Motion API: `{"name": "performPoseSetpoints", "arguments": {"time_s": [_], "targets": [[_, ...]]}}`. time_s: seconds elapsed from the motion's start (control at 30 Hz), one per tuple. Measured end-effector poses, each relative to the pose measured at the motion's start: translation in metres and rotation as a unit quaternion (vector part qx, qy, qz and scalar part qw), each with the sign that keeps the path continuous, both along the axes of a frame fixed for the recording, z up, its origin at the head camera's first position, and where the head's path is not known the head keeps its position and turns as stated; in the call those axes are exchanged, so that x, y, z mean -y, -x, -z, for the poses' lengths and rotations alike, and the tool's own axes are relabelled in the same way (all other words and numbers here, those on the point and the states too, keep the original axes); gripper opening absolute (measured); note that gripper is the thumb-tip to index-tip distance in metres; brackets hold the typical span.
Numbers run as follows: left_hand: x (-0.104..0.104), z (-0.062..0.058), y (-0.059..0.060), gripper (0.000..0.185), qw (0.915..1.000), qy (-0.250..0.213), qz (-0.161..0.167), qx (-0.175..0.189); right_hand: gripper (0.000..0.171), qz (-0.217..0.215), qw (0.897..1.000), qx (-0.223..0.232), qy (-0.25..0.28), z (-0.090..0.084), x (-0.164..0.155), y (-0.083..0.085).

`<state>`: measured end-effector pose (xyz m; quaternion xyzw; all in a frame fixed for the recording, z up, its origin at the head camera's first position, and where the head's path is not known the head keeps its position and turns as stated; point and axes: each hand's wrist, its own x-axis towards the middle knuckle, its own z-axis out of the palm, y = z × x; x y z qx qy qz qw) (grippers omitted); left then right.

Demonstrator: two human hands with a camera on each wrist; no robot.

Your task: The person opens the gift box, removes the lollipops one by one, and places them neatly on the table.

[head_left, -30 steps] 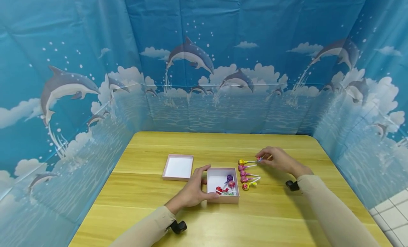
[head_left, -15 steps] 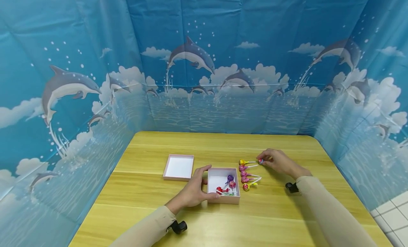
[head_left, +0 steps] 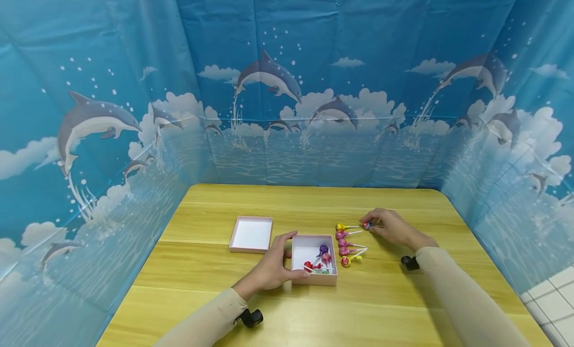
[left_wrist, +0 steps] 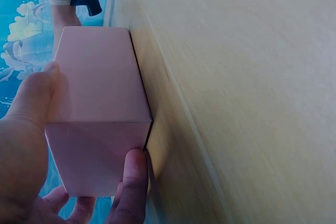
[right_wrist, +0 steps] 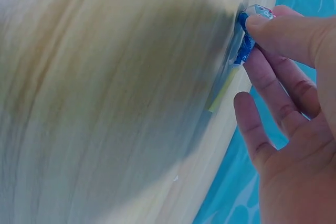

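**Inspector:** What has moved since the earlier frames?

**Assistant:** Only the right hand [head_left: 394, 227]. It has come down from slightly above the table to the wood, and the wrapped lollipop [head_left: 366, 225] in its fingertips has come down with it. The left hand [head_left: 273, 267] and the box have stayed put. I judge this to be one pick in a sorting run, with the pinch just made and the sweet not yet lifted.

**Inspector:** State of the grips, nearest first.

**Assistant:** The left hand clasps the near-left corner of the pink box [head_left: 314, 280], thumb on one wall, fingers on the other; the wrist view confirms it. The right hand, farther and to the right, pinches the lollipop's blue-and-pink wrapped head between thumb and fingers, with its pale stick against the table.

**Inspector:** Materials and shapes?

**Assistant:** The box is matt pink card, square and shallow, with a white inside; several glossy wrapped lollipops lie in it. Just right of it a row of lollipops [head_left: 347, 243] lies on the table, round foil heads in yellow and pink on thin pale sticks. Farther left sits the matching lid [head_left: 251, 234], open side up. The table [head_left: 314, 202] is smooth, light wood-grain. Behind it hangs a thin, creased blue plastic sheet [head_left: 287, 88] printed with dolphins.
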<state>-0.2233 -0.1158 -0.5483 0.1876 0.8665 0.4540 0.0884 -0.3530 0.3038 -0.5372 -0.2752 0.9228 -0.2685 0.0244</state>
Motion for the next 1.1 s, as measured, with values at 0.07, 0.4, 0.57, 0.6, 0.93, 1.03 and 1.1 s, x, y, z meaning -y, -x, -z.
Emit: {"name": "performPoseSetpoints", "arguments": {"time_s": [0.07,0.4,0.57,0.6,0.93,1.03,1.1], "targets": [[0.000,0.000,0.001,0.114,1.0000,0.002,0.000,-0.005,0.029,0.000,1.000,-0.003,0.001,0.000,-0.001,0.001],[-0.001,0.001,-0.001,0.113,1.0000,-0.002,0.001,0.005,0.035,0.005,1.000,-0.018,0.009,-0.005,-0.002,-0.005],[-0.001,0.001,-0.002,0.113,1.0000,-0.002,-0.002,0.006,0.031,0.002,0.999,-0.041,0.001,-0.011,0.005,-0.009],[-0.001,0.001,-0.002,0.113,1.0000,-0.001,-0.003,0.005,0.031,-0.001,0.999,-0.045,0.000,-0.013,0.007,-0.010],[0.000,0.000,-0.002,0.114,1.0000,0.002,-0.002,0.000,0.032,-0.048,0.997,-0.062,-0.023,-0.035,0.037,-0.024],[0.000,0.000,-0.002,0.114,1.0000,0.003,-0.003,0.000,0.032,-0.067,0.996,-0.051,-0.026,-0.042,0.048,-0.030],[-0.001,0.000,-0.002,0.114,1.0000,0.001,-0.003,0.002,0.031,-0.082,0.995,-0.042,-0.026,-0.046,0.056,-0.034]]}}
